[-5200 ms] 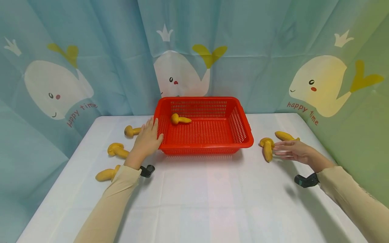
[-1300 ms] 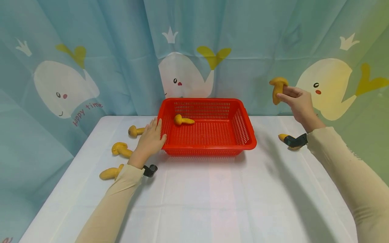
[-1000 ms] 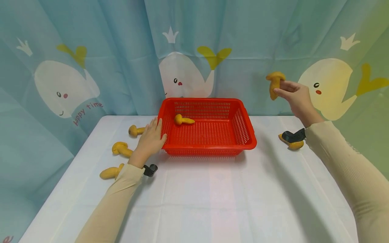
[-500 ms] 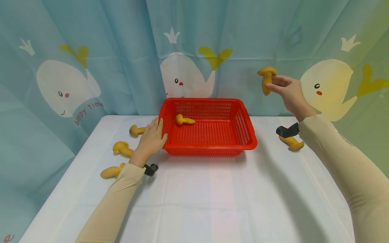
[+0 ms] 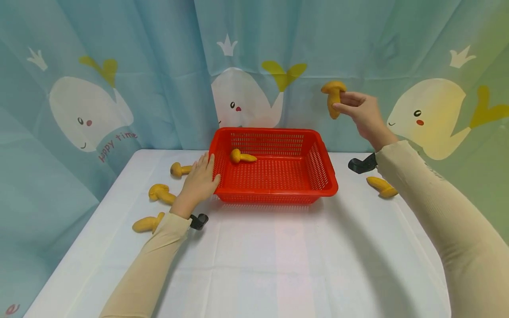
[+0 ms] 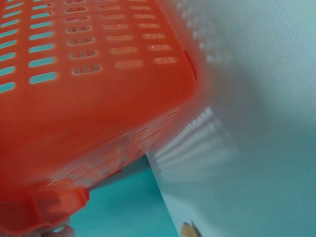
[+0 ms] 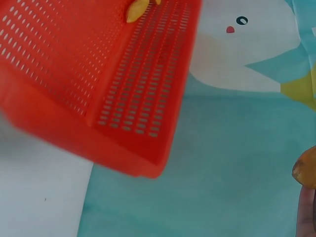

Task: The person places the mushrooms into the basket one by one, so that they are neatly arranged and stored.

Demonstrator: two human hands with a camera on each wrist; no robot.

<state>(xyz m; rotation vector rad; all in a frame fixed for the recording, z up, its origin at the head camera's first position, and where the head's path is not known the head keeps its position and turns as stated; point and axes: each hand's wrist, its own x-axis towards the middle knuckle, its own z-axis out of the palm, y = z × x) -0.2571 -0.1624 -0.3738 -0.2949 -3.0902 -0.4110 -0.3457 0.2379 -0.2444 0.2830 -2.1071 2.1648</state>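
My right hand (image 5: 365, 114) pinches a yellow mushroom (image 5: 333, 98) by its stem, cap up, in the air beyond and above the right end of a red plastic basket (image 5: 274, 193). Part of the same mushroom (image 7: 307, 169) shows at the right edge of the right wrist view. With fingers extended, my left hand (image 5: 200, 180) rests on the basket's left rim; only its fingertips (image 6: 58, 232) appear in the left wrist view. Inside the basket lies another mushroom (image 5: 241, 157), near the back left.
Left of the basket lie three mushrooms: one at the back (image 5: 180, 170), one midway (image 5: 161, 193), one nearer (image 5: 148, 224), partly behind the sleeve. One more mushroom (image 5: 381, 187) lies to the right, below the right forearm. A whale-print curtain (image 5: 167, 106) hangs behind the white table (image 5: 254, 265).
My right hand picked up the mushroom from the table right of the basket, raised it, and is now carrying it leftward towards the basket. The left hand stays on the rim.
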